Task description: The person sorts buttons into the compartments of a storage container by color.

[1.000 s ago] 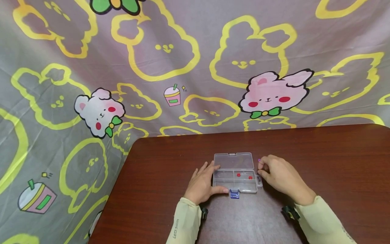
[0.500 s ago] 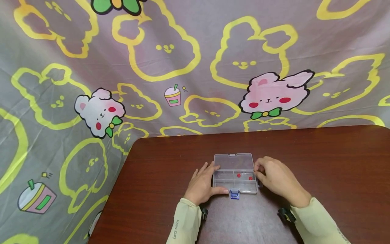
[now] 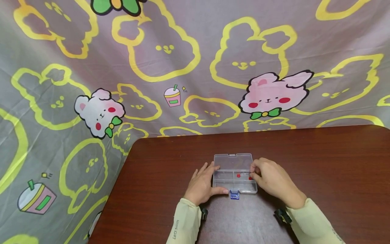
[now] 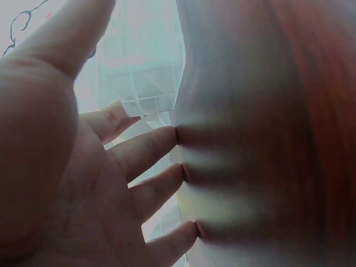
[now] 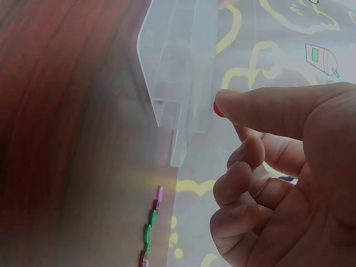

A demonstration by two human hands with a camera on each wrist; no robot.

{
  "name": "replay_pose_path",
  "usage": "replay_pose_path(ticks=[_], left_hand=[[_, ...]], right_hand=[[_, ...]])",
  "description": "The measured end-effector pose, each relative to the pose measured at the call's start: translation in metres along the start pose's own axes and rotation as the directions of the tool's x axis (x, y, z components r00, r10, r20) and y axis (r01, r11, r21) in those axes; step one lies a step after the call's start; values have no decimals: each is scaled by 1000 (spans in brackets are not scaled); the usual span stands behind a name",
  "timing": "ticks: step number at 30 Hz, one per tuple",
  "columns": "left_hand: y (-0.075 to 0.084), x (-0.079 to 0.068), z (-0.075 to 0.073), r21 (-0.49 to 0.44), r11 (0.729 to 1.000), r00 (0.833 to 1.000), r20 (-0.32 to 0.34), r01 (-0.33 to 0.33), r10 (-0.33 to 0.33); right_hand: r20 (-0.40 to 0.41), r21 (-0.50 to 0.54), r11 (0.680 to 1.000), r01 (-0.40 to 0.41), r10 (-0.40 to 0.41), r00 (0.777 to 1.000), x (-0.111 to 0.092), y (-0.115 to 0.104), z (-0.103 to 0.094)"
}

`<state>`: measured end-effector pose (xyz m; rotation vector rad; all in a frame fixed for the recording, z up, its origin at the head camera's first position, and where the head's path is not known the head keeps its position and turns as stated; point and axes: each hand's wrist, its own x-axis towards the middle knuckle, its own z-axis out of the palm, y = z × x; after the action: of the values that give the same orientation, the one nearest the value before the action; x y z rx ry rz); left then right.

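A clear plastic compartment box (image 3: 223,185) stands on the table with its lid folded back and a blue latch (image 3: 234,195) at the front. One small red disc (image 3: 238,175) lies in its back right compartment; another shows by the right fingertips. My left hand (image 3: 199,184) braces the box's left side with straight, spread fingers, its thumb along the front edge. Over the right end of the box, thumb and forefinger of my right hand (image 3: 271,176) pinch a small red disc (image 5: 218,109), mostly hidden by the thumb in the right wrist view.
Several small coloured pieces, among them a green one (image 5: 147,233) and a pink one (image 5: 159,193), lie on the table past the box in the right wrist view. A patterned cloth (image 3: 182,67) hangs behind the brown table (image 3: 335,162).
My right hand has moved left, from beside the box to over its back right compartment. The left hand and the box have stayed in place.
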<state>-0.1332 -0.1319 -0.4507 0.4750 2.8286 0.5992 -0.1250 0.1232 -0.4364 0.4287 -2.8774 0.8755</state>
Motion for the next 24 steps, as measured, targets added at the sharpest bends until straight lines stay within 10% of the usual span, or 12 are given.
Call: replay_pose_path(ticks=[24], left_hand=[[2,0,-1,-4,1000,1000,7,-3,3]], right_hand=[[25,18,999,30,-30,999,1,-9,11]])
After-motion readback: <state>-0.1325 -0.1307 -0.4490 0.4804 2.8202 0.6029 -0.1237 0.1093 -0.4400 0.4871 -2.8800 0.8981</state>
